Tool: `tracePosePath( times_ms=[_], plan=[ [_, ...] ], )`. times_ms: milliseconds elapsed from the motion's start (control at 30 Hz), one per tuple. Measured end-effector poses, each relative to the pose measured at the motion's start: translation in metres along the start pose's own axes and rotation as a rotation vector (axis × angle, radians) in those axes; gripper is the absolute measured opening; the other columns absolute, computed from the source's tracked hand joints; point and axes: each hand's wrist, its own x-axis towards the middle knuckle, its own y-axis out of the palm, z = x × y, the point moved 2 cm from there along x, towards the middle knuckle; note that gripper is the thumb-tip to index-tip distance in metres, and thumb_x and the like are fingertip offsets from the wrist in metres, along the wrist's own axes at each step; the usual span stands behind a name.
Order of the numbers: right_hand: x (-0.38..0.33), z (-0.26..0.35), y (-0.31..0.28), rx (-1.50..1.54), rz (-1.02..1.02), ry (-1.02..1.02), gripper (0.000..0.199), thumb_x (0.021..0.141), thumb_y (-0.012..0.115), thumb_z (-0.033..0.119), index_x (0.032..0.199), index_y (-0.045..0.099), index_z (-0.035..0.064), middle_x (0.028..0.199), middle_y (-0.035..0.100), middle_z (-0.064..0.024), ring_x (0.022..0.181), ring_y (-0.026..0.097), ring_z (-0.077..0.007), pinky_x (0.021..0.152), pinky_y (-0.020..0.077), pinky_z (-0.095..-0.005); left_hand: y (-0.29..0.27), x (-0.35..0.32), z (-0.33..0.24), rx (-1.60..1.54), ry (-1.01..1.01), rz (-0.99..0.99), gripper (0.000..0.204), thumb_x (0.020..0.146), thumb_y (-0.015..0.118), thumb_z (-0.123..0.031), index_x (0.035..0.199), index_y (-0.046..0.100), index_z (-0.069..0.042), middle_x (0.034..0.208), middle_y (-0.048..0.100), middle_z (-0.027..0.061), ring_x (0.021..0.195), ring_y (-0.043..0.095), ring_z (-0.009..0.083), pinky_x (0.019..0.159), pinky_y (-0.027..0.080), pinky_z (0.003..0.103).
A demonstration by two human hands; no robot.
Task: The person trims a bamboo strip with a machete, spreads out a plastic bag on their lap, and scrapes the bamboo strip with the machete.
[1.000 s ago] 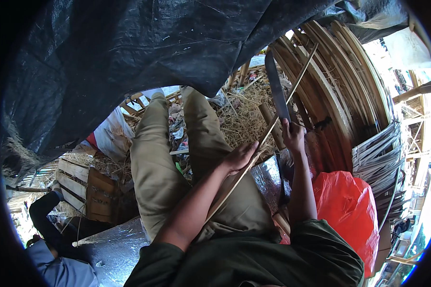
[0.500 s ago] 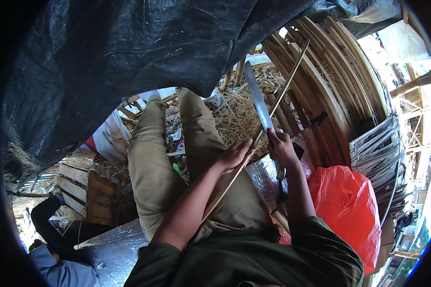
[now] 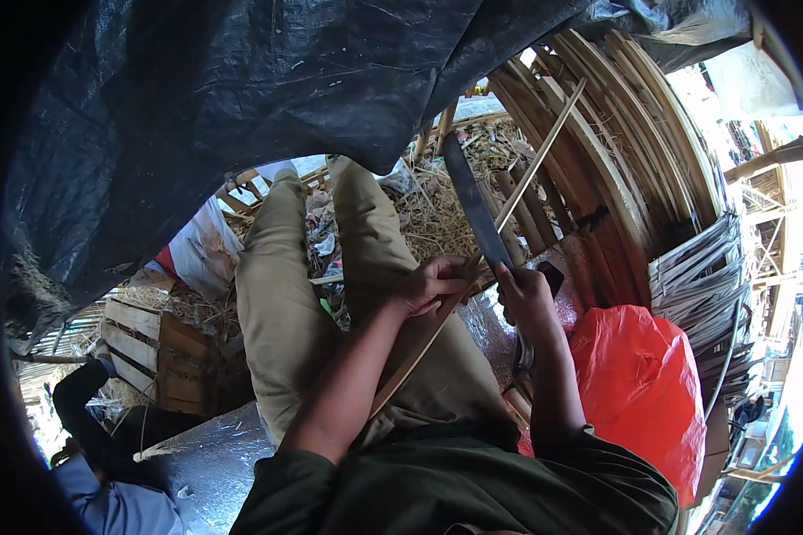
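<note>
At the far left, low in the view, another person's dark sleeve [image 3: 85,401] and pale blue clothing sit beside a wooden crate [image 3: 156,352] with straw scattered over it. A black tarpaulin [image 3: 241,116] hangs overhead and covers most of the upper left. Below it the person's legs in khaki trousers [image 3: 281,303] stretch forward over a litter of dry shavings [image 3: 437,214].

Near the middle, the left hand [image 3: 430,287] is closed around a long bamboo strip [image 3: 517,192], fingers curled together on it at about its midpoint. The strip runs slantwise from the person's lap, through that grip, up and to the right towards the stacked material behind.

Just beside it, the right hand [image 3: 528,299] is clenched on the handle of a long dark knife [image 3: 475,207]. The blade points up and away, crossing the bamboo strip just above the left hand; whether the edge is touching the strip there cannot be told.

Further right stands a curved stack of split bamboo slats [image 3: 616,152], then a bright red plastic bag [image 3: 647,383] next to the person's right forearm, and a bundle of thin pale strips [image 3: 696,285] at the far right.
</note>
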Motion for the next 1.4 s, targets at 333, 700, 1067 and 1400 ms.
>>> tracePosePath(
  times_ms=[333, 700, 1067, 1400],
  plan=[
    [-0.008, 0.002, 0.015, -0.298, -0.231, -0.033, 0.048, 0.096, 0.057, 0.036, 0.076, 0.065, -0.0071, 0.062, 0.06, -0.0254, 0.058, 0.062, -0.0387, 0.057, 0.0454, -0.0457, 0.007, -0.004, -0.009, 0.261, 0.075, -0.014, 0.028, 0.088, 0.069, -0.004, 0.115, 0.063, 0.002, 0.09, 0.07, 0.0065, 0.078, 0.067, 0.012, 0.071, 0.054, 0.027],
    [0.003, 0.01, 0.033, -0.543, -0.276, 0.02, 0.074, 0.087, 0.057, 0.065, 0.082, 0.071, -0.0072, 0.07, 0.064, -0.0289, 0.078, 0.069, -0.0427, 0.071, 0.0529, -0.0489, 0.003, -0.003, -0.005, 0.357, 0.135, -0.033, 0.02, 0.087, 0.065, -0.003, 0.107, 0.065, -0.001, 0.085, 0.069, 0.0031, 0.075, 0.064, 0.0092, 0.07, 0.051, 0.024],
    [-0.004, -0.007, 0.031, 0.403, 0.135, 0.293, 0.054, 0.096, 0.055, 0.056, 0.078, 0.06, 0.0061, 0.052, 0.044, -0.0003, 0.04, 0.044, -0.0147, 0.039, 0.0342, -0.0322, 0.0, 0.0, 0.0, 0.294, 0.155, 0.062, 0.014, 0.088, 0.068, -0.008, 0.102, 0.066, -0.002, 0.085, 0.068, 0.0011, 0.074, 0.062, 0.0078, 0.068, 0.049, 0.025],
    [0.002, 0.005, 0.012, 0.314, -0.112, 0.123, 0.056, 0.098, 0.053, 0.055, 0.066, 0.05, 0.009, 0.051, 0.046, -0.002, 0.037, 0.044, -0.0133, 0.035, 0.0345, -0.03, -0.006, 0.0, 0.005, 0.173, 0.075, -0.041, 0.026, 0.088, 0.07, -0.005, 0.112, 0.063, 0.001, 0.089, 0.07, 0.0043, 0.077, 0.066, 0.0095, 0.065, 0.052, 0.024]
  ],
)
